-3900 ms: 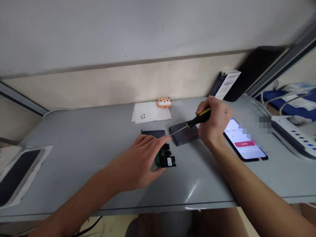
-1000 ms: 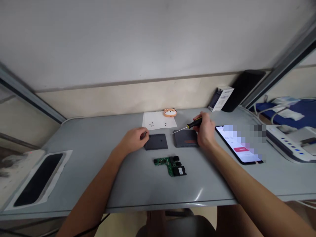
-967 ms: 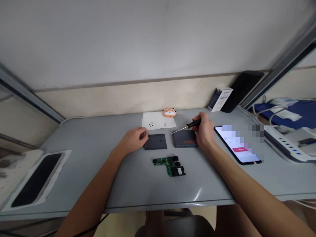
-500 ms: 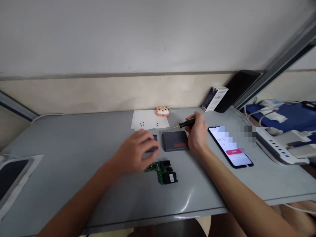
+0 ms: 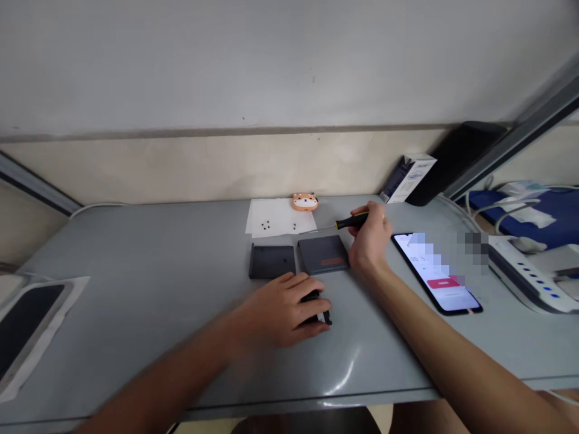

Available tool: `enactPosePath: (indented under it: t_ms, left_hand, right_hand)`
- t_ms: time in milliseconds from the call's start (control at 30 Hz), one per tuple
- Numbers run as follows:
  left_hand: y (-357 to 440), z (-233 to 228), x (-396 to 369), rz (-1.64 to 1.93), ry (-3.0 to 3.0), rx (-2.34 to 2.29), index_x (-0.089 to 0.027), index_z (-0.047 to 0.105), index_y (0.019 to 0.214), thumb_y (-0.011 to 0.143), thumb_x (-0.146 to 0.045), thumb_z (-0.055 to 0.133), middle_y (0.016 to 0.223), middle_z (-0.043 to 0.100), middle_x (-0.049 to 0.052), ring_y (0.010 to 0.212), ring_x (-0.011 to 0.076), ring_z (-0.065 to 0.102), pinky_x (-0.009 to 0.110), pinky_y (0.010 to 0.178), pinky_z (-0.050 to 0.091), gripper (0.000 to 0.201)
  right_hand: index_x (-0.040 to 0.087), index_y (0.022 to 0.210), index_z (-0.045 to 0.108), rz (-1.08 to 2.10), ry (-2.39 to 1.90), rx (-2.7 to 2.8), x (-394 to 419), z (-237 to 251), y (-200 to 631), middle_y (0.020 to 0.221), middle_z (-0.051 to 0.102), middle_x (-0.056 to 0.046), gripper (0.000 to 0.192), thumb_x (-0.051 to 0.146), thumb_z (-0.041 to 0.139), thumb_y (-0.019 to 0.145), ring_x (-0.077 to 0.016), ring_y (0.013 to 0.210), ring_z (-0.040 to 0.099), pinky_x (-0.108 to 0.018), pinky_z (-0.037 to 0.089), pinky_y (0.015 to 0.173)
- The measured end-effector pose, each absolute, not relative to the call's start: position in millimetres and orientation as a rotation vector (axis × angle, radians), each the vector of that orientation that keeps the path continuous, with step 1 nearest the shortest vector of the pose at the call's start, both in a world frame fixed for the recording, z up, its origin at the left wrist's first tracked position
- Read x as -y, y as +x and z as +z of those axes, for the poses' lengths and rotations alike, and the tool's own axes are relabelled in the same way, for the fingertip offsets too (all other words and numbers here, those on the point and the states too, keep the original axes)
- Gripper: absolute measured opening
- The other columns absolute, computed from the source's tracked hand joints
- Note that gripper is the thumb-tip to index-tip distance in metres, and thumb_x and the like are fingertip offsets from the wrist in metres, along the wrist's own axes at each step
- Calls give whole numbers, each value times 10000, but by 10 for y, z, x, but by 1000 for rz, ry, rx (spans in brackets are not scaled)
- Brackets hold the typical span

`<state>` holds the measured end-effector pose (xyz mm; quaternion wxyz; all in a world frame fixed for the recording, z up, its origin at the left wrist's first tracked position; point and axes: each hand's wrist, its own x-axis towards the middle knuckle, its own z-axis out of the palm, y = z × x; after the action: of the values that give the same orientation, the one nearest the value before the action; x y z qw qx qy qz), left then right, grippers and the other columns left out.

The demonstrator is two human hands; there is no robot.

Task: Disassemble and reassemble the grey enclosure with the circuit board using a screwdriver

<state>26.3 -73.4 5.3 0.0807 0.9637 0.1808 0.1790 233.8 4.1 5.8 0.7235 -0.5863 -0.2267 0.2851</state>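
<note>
Your left hand lies palm down over the circuit board near the front of the grey tabletop, fingers curled over it and touching it; only the board's dark right-hand end with its black blocks shows past your fingertips, and you cannot tell from this view whether the fingers actually grip it or merely cover it; your right hand is closed around the black-and-yellow handle of a screwdriver, whose thin shaft points left, held clear of the tabletop; just beyond your left hand sit two dark grey casing parts side by side, the flat cover plate on the left and the casing shell with an orange strip on the right, close together but apart; your right hand rests just beside the shell's right edge; behind them a white sheet of paper carries several small black screws, and an orange animal-shaped figure rests at its far right corner; to the right of your right wrist a smartphone lies face up with its screen lit; a small carton stands near the wall behind it.
</note>
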Motion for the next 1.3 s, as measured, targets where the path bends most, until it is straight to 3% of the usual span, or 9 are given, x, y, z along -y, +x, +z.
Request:
enactPosePath:
  t_ms: [133, 267, 400, 600, 867, 1033, 1300]
  left_hand:
    - [137, 203, 606, 751, 2782, -714, -240, 713, 1183, 1113, -354, 477, 1183, 715, 89, 1078, 216, 682, 357, 973, 547, 272]
    - [-119, 340, 343, 945, 2673, -1196, -226, 727, 1147, 1099, -300, 427, 1156, 726, 84, 1078, 231, 678, 382, 996, 546, 313]
    - [-373, 255, 83, 850, 2524, -1472, -197, 704, 1250, 1098, -355, 349, 1235, 751, 98, 1191, 278, 662, 449, 1086, 521, 418]
    - [-502, 37, -87, 531, 2439, -1535, -166, 611, 1453, 1099, -435, 236, 1512, 640, 119, 1424, 303, 551, 520, 1228, 387, 581]
    - [-482, 25, -85, 393, 2449, -1537, -191, 630, 1451, 1114, -419, 188, 1571, 594, 106, 1492, 285, 484, 540, 1254, 307, 601]
    - [-462, 3, -91, 377, 2466, -1553, -218, 629, 1465, 1117, -401, 213, 1576, 590, 99, 1511, 301, 452, 565, 1258, 262, 573]
    - [-452, -1, -79, 375, 2447, -1556, -214, 621, 1473, 1115, -403, 235, 1584, 581, 98, 1513, 318, 420, 568, 1250, 273, 559]
  right_hand:
    - [229, 636, 567, 626, -1311, 480, -115, 66, 2364, 664, 532, 15, 302, 417, 538, 870, -116, 558, 479, -241, 400, 471]
    - [228, 670, 552, 718, -1293, 402, -64, 4, 2347, 717, 548, 18, 284, 432, 554, 868, -97, 518, 432, -243, 362, 448]
    - [235, 662, 540, 688, -1289, 507, -23, 0, 2391, 700, 547, 19, 356, 493, 527, 906, -109, 529, 454, -254, 378, 478]
    - [236, 672, 561, 320, -1231, 1073, -114, 226, 2528, 655, 509, 25, 446, 562, 522, 975, -131, 614, 468, -280, 381, 599]
    - [264, 642, 438, 246, -1220, 1417, -251, 142, 2428, 658, 530, -8, 440, 534, 503, 983, -171, 648, 441, -331, 365, 655]
    - [268, 639, 385, 150, -1215, 1450, -277, 137, 2466, 647, 452, 3, 401, 465, 504, 967, -177, 645, 394, -346, 347, 674]
    - [265, 640, 402, 62, -1223, 1473, -224, 111, 2504, 650, 494, -1, 355, 365, 489, 970, -180, 652, 443, -356, 334, 680]
